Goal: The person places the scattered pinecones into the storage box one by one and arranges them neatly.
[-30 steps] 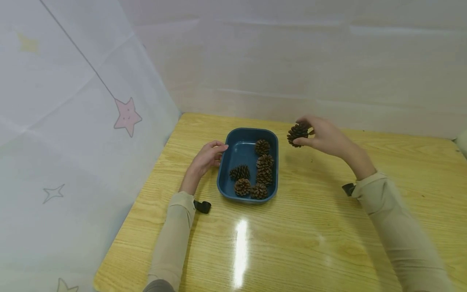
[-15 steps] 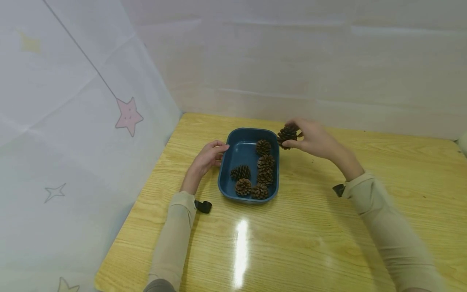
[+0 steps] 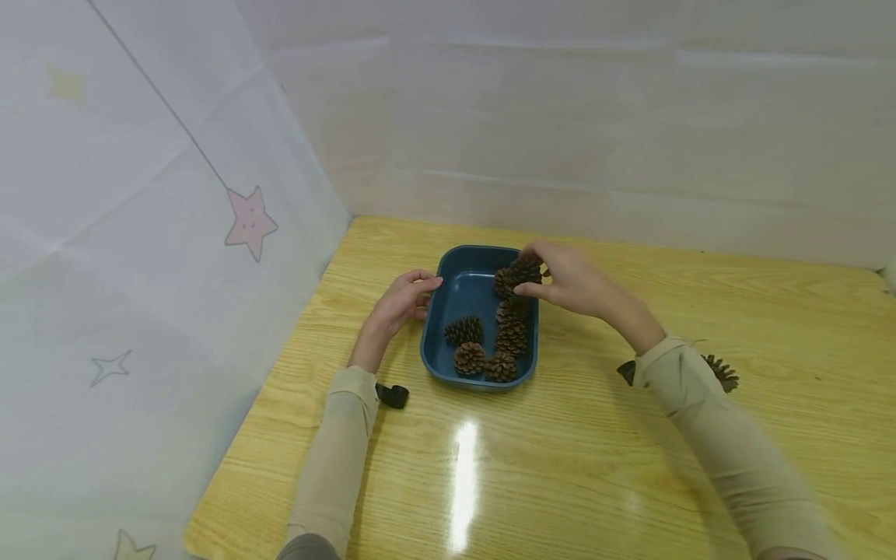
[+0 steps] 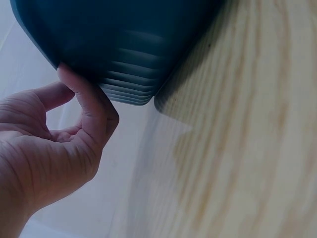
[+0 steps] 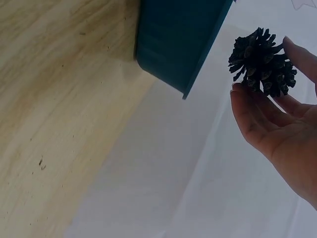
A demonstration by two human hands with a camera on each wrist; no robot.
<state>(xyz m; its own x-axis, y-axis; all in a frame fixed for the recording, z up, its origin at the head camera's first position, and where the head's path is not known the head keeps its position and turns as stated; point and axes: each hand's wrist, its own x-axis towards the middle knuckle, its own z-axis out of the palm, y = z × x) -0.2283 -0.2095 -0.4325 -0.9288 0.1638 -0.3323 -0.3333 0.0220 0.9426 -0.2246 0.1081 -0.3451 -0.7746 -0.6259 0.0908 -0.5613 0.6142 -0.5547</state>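
My right hand (image 3: 574, 284) pinches a brown pinecone (image 3: 525, 270) between thumb and fingers over the far right part of a dark blue rectangular container (image 3: 448, 299). In the right wrist view this pinecone (image 5: 262, 63) is held up by the fingertips, above the container's rim. My left hand (image 3: 402, 302) holds the left rim; the left wrist view shows its fingers (image 4: 86, 96) bent against the container's edge. Inside, several pinecones (image 3: 511, 338) line the right side and near end, one of them partly hidden under the held pinecone.
Another pinecone (image 3: 721, 373) lies on the wooden table (image 3: 595, 451), partly hidden behind the right sleeve (image 3: 689, 389). White sheets (image 3: 560, 140) hang behind and to the left, the left one printed with stars.
My right hand has carried the pinecone leftward, from beside the container to over its far right part. The left hand stays at the rim. A pinecone on the table has come into view.
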